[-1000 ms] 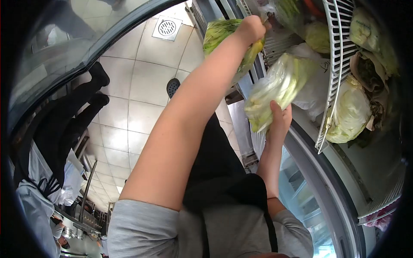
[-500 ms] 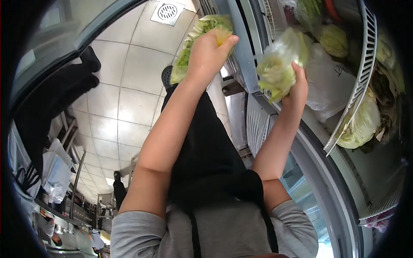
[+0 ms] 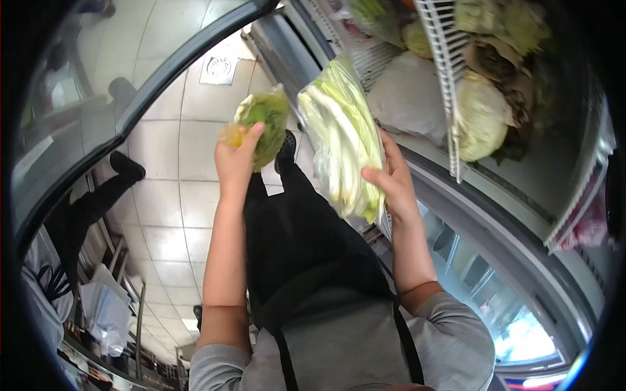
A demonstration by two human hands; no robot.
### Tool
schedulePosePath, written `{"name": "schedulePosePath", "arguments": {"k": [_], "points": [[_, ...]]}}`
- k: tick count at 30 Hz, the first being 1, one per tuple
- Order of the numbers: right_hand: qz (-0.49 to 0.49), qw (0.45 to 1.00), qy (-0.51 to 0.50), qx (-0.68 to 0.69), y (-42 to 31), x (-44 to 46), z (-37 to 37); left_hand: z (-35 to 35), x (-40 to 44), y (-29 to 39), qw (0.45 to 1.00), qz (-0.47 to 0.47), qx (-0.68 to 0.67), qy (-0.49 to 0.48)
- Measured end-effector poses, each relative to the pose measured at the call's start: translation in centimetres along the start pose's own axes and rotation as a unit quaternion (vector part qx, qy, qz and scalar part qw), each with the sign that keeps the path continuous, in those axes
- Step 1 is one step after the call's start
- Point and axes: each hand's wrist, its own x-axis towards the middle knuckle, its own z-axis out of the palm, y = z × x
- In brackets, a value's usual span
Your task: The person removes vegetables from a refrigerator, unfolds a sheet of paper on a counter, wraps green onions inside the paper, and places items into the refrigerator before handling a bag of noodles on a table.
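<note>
In my left hand (image 3: 236, 156), closed at its gathered neck, is a clear plastic bag of leafy greens (image 3: 268, 117). It hangs over the tiled floor, with something yellow at my fingers. My right hand (image 3: 396, 179) grips the side of a longer clear bag of pale green lettuce (image 3: 339, 137). White stalks show through that plastic, and my thumb lies across the front near its lower end. The two bags are apart, in front of my legs. The fingers behind the lettuce bag are partly hidden.
An open fridge on the right has a white wire rack (image 3: 447, 78), a white plastic bag (image 3: 411, 94) and a wrapped cabbage (image 3: 481, 116). Its glass door (image 3: 85, 124) stands at the left. A person's leg (image 3: 104, 182) and a floor drain (image 3: 219, 69) are beyond.
The view has shifted. The lettuce bag, earlier seen end-on near the fridge shelf, now shows its long side and is in front of me. My left hand's bag has moved left and lower.
</note>
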Motion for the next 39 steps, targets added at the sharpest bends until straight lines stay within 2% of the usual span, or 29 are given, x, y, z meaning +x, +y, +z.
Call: {"name": "schedulePosePath", "arguments": {"k": [3, 4, 6, 7, 8, 10, 13, 14, 16, 19, 22, 23, 24, 26, 29, 30, 32, 33, 34, 35, 37, 39], "points": [[-0.106, 0.99, 0.085, -0.046, -3.4, -3.3, -1.2, -0.9, -1.8, 1.7, 1.0, 0.0, -0.01, 0.006], [-0.119, 0.981, 0.152, 0.015, -4.9, -4.5, -1.0, -1.2, -2.2, 2.1, 1.0, 0.004, -0.011, 0.003], [-0.249, 0.939, 0.233, 0.042, -6.5, -5.8, -2.1, -1.6, -3.1, 2.9, 1.0, 0.011, -0.016, -0.003], [-0.275, 0.919, 0.28, -0.016, -7.3, -6.5, -3.3, -1.8, -3.4, 3.3, 1.0, 0.014, -0.015, -0.004], [-0.296, 0.893, 0.338, -0.006, -8.0, -6.7, -4.0, -2.0, -3.6, 3.6, 1.0, 0.015, -0.013, -0.005], [-0.331, 0.869, 0.365, 0.053, -9.1, -7.0, -6.2, -2.5, -4.4, 4.5, 1.0, 0.015, -0.003, -0.002], [-0.314, 0.819, 0.478, 0.045, -10.2, -5.5, -8.8, -3.1, -5.0, 5.5, 1.0, 0.02, -0.003, -0.011], [-0.317, 0.794, 0.519, 0.007, -10.3, -4.4, -9.4, -3.4, -4.9, 5.3, 0.999, 0.026, -0.015, -0.026], [-0.317, 0.763, 0.534, -0.18, -9.8, -2.9, -13.0, -3.4, -5.3, 5.1, 0.998, 0.023, -0.037, -0.05], [-0.218, 0.633, 0.61, -0.425, -9.8, -2.8, -16.1, -3.5, -5.1, 6.8, 0.995, 0.018, -0.057, -0.079], [-0.217, 0.623, 0.588, -0.469, -10.7, -4.3, -15.7, -3.0, -5.6, 8.5, 0.991, 0.015, -0.091, -0.099], [-0.211, 0.604, 0.609, -0.468, -11.9, -5.1, -12.7, -2.7, -5.4, 8.8, 0.987, 0.021, -0.117, -0.107], [-0.238, 0.64, 0.558, -0.471, -11.9, -5.7, -13.6, -2.5, -5.2, 9.1, 0.983, 0.028, -0.143, -0.113], [-0.151, 0.658, 0.451, -0.584, -11.6, -5.7, -13.8, -1.8, -5.3, 9.2, 0.977, 0.018, -0.18, -0.115], [-0.205, 0.619, 0.487, -0.581, -11.8, -6.5, -12.0, 0.0, -4.8, 7.9, 0.964, 0.023, -0.245, -0.103], [-0.272, 0.568, 0.521, -0.576, -11.8, -6.5, -8.5, 0.5, -4.4, 7.7, 0.961, 0.043, -0.26, -0.09], [-0.392, 0.675, 0.453, -0.43, -9.7, -6.2, -4.7, 1.2, -4.5, 7.4, 0.955, 0.064, -0.282, -0.069], [-0.39, 0.725, 0.368, -0.433, -7.8, -6.0, -4.2, 1.6, -4.6, 7.7, 0.947, 0.021, -0.312, -0.075], [-0.386, 0.768, 0.28, -0.428, -5.6, -5.5, -3.7, 2.2, -4.4, 7.8, 0.95, 0.038, -0.303, -0.069], [-0.33, 0.823, 0.192, -0.42, -3.9, -4.1, -1.7, 2.8, -4.5, 7.8, 0.952, 0.051, -0.294, -0.062], [-0.115, 0.907, 0.149, -0.376, 2.0, 0.2, -0.6, 3.3, -4.9, 8.0, 0.962, 0.101, -0.249, -0.054], [0.065, 0.954, 0.147, -0.253, 6.6, 3.2, 0.2, 3.2, -5.5, 8.8, 0.965, 0.184, -0.177, -0.058]]}}
